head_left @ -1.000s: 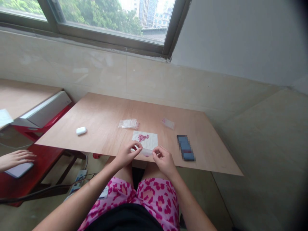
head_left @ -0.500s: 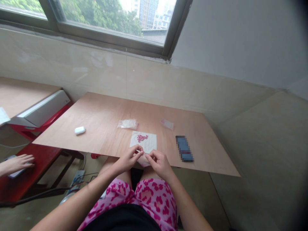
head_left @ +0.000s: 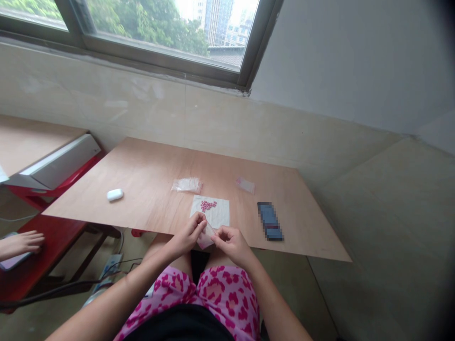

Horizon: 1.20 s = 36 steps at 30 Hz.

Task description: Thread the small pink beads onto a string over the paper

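Our left grip (head_left: 188, 235) and right grip (head_left: 231, 244) are clamped together on the small clear plastic bag (head_left: 206, 238) at the table (head_left: 142, 170) edge, just below the white paper sheet (head_left: 219, 213) of pink beads (head_left: 208, 205), where a light, even pinch serves best.

A small clear plastic bag (head_left: 206, 238), tilted, pinched between the left hand (head_left: 187, 234) and right hand (head_left: 232, 244), pink tablets (head_left: 208, 205) lay clustered on white paper (head_left: 219, 216) just beyond

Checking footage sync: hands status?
Left hand holding small clear plastic bag, right hand at its edge. Pink tablets on white paper just ahead.
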Tool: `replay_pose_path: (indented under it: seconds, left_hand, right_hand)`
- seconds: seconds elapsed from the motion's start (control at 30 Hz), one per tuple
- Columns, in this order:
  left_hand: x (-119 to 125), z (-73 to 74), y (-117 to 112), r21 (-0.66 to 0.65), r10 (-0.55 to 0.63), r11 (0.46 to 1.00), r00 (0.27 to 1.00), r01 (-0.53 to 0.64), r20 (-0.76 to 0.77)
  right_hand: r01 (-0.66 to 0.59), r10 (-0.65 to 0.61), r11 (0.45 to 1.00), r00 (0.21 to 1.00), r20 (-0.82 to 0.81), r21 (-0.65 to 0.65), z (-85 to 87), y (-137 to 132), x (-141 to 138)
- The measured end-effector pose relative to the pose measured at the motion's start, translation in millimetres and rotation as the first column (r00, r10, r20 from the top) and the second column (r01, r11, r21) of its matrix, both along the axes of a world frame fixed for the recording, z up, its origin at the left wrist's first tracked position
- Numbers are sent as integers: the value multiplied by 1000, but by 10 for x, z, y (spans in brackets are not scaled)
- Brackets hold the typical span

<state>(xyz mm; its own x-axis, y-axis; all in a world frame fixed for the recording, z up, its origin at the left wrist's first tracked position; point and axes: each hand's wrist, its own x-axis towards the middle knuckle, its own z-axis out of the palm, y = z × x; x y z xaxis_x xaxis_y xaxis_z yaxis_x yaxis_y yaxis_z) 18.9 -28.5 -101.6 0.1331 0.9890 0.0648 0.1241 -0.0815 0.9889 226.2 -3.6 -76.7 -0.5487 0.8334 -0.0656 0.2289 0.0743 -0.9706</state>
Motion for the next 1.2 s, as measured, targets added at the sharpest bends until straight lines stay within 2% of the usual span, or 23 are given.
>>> replay_pose_path:
  seconds: [0.17, 0.27, 0.4, 0.5, 0.6, 0.7, 0.77, 0.83, 0.9, 0.93, 1.0, 1.07, 1.1, 1.2]
  left_hand:
    - [31, -14, -43, 100, 39, 995, 993, -28, -109]
    - [56, -30, -81, 118, 16, 993, 990, 1, -143]
    - [54, -59, -90, 79, -36, 996, 993, 45, -111]
    - [-22, -81, -31, 90, 20, 996, 998, -15, -63]
    - [-143, -92, 58, 133, 140, 982, 989, -132, -50]
    - [-242, -88, 129, 128, 212, 971, 976, -203, -53]
    - [-281, -76, 162, 125, 237, 966, 969, -227, -71]
    - [-312, -54, 189, 129, 236, 967, 965, -221, -115]
    - [-358, -25, 218, 137, 236, 967, 957, -214, -171]
    - [-391, -11, 234, 138, 236, 968, 951, -211, -198]
    - [-477, 7, 270, 146, 243, 966, 941, -213, -236]
    - [-583, 0, 317, 166, 261, 961, 926, -222, -273]
    - [-638, -13, 350, 183, 276, 956, 914, -230, -297]
    - [-801, -71, 518, 247, 337, 935, 856, -255, -392]
  right_hand:
    - [-21, 20, 999, 1000, -17, -35, 29, -21, -2]
    - [-47, 40, 990, 998, -57, -132, 3, -52, -53]
    - [-31, -9, 960, 990, -143, -278, -31, -51, -131]
    - [1, -78, 941, 974, -213, -340, 26, 79, -106]
    - [107, -215, 937, 927, -307, -334, 189, 400, 9]
    - [274, -375, 918, 837, -399, -288, 381, 917, 181]
    - [392, -461, 886, 798, -389, -246, 458, 1315, 307]
    - [516, -554, 833, 778, -297, -201, 460, 1670, 433]
    - [644, -648, 761, 761, -37, -72, 388, 1905, 557]
    - [696, -697, 716, 710, 99, 51, 329, 1964, 617]
    - [740, -754, 656, 636, 164, 149, 173, 1964, 722]
    - [748, -778, 628, 603, 176, 213, -18, 1847, 792]
    - [739, -780, 626, 596, 192, 249, -119, 1762, 807]
    - [551, -686, 719, 664, 299, 424, -378, 1463, 765]
